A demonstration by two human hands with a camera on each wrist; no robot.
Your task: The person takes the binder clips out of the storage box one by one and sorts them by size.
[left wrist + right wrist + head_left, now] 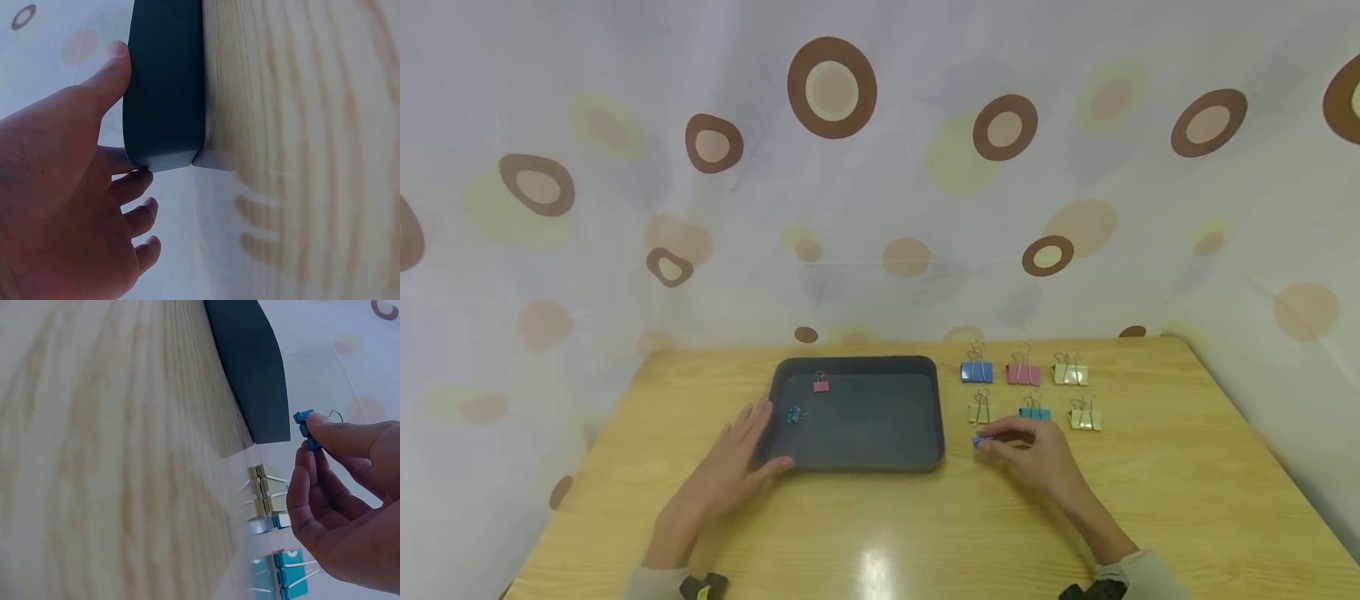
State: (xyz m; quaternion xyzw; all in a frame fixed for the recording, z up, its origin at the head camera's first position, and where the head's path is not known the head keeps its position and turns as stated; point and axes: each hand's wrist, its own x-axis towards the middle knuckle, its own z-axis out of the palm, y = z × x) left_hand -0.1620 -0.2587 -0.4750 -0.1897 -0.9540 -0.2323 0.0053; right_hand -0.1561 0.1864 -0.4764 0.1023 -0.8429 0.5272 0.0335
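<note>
My right hand (pixel 1041 454) pinches a small blue binder clip (pixel 981 440) between thumb and fingertips, just right of a dark grey tray (pixel 872 429). In the right wrist view the held clip (pixel 304 419) is above the table, and a wire handle sticks out past the thumb. My left hand (pixel 733 462) rests against the tray's near left corner, thumb along the front rim and fingers extended along the left side. The left wrist view shows thumb and fingers touching the tray wall (pixel 165 87). Inside the tray lie a small pink clip (pixel 821 387) and a small blue patterned clip (pixel 794 415).
Right of the tray, larger binder clips stand in two rows. At the back are a blue clip (pixel 977 372), a pink clip (pixel 1023 374) and a pale yellow clip (pixel 1071 375). In front, a teal clip (pixel 1034 412) stands between two pale yellow ones. A patterned curtain (pixel 880 183) hangs behind the wooden table (pixel 820 533).
</note>
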